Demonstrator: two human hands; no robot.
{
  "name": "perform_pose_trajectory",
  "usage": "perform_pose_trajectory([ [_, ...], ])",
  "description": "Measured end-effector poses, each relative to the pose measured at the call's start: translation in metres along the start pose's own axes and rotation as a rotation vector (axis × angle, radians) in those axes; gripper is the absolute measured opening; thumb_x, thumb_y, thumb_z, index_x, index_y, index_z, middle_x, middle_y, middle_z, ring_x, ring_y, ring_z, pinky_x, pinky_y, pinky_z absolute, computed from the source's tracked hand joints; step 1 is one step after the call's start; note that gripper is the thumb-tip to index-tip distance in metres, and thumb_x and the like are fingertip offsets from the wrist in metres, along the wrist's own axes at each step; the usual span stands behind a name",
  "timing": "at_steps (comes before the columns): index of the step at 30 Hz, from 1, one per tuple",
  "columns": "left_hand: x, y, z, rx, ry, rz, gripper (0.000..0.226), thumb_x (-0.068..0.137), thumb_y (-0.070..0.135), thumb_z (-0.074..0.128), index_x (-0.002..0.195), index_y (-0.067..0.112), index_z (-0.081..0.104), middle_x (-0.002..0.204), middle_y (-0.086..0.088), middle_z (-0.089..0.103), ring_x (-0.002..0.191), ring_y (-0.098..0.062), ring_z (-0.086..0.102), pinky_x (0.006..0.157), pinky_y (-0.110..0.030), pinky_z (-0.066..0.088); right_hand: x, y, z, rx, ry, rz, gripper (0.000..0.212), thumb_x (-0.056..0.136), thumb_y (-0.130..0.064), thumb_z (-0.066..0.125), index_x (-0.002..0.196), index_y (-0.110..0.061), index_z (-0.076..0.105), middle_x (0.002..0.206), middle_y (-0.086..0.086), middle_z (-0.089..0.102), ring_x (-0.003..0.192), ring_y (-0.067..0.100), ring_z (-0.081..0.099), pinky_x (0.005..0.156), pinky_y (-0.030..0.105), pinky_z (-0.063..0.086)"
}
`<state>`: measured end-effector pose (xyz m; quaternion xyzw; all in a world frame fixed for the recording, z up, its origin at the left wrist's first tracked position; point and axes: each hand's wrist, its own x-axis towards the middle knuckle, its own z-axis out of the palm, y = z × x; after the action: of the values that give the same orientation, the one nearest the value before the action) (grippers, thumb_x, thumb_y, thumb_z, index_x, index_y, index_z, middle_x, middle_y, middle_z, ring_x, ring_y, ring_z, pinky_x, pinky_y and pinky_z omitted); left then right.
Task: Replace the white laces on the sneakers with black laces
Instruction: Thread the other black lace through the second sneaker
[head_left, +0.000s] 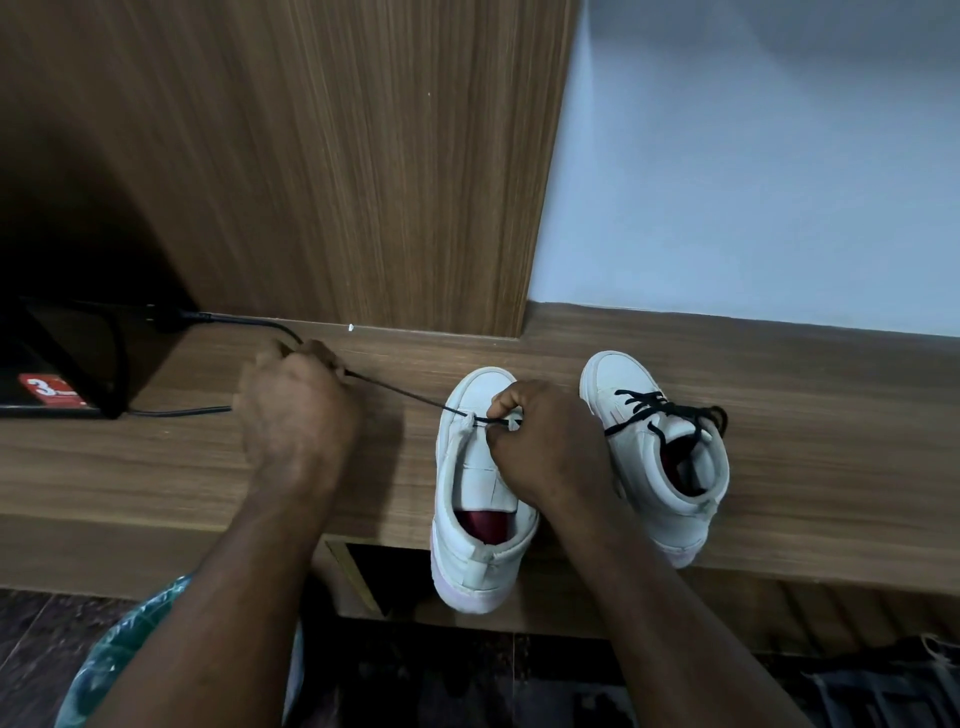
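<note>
Two white sneakers stand on a wooden shelf (208, 467), toes pointing away from me. The left sneaker (475, 514) has one black lace (405, 396) threaded through its lowest eyelets. My left hand (298, 410) grips one end of that lace and holds it taut out to the left. My right hand (545, 441) rests on the left sneaker's tongue and pinches the lace at the eyelets. The right sneaker (670, 467) carries a black lace (660, 410) through all its eyelets, with loose ends on top.
A dark box with a red label (52, 389) and a black cable (244, 325) sit at the left of the shelf. A wooden panel (363, 182) rises behind, a pale wall (753, 182) at right. Both heels hang over the shelf's front edge.
</note>
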<state>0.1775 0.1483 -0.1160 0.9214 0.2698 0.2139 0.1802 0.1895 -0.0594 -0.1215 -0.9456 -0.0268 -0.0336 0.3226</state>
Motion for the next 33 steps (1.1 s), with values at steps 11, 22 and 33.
perform_pose_trajectory([
  [11, -0.024, 0.032, 0.022, -0.163, -0.372, 0.466, 0.015, 0.091, 0.025, 0.072, 0.101, 0.036, 0.075, 0.093, 0.004, 0.047, 0.094, -0.017, 0.054, 0.068, -0.03, 0.04, 0.001, -0.001, 0.0, 0.005, 0.0, -0.008, 0.016, 0.084, -0.025, 0.07, 0.099, -0.03, 0.075, 0.111, -0.012, 0.073, 0.109, 0.015, 0.064, 0.098, 0.038, 0.05],
  [22, -0.005, 0.01, 0.006, 0.106, -0.157, 0.044, 0.019, 0.087, 0.024, 0.068, 0.102, 0.017, 0.076, 0.113, -0.018, 0.06, 0.103, -0.041, 0.06, 0.09, -0.047, 0.053, -0.001, -0.001, -0.001, -0.013, 0.02, -0.022, 0.014, 0.082, -0.025, 0.07, 0.095, -0.031, 0.074, 0.108, -0.014, 0.073, 0.105, 0.014, 0.066, 0.099, 0.038, 0.05],
  [33, -0.026, 0.038, 0.016, -0.153, -0.405, 0.438, 0.015, 0.091, 0.025, 0.072, 0.095, 0.039, 0.074, 0.092, 0.009, 0.045, 0.091, -0.011, 0.051, 0.057, -0.011, 0.025, 0.002, 0.002, 0.001, -0.003, 0.027, -0.024, 0.016, 0.082, -0.027, 0.073, 0.098, -0.03, 0.076, 0.109, -0.013, 0.073, 0.107, 0.015, 0.065, 0.099, 0.041, 0.05],
])
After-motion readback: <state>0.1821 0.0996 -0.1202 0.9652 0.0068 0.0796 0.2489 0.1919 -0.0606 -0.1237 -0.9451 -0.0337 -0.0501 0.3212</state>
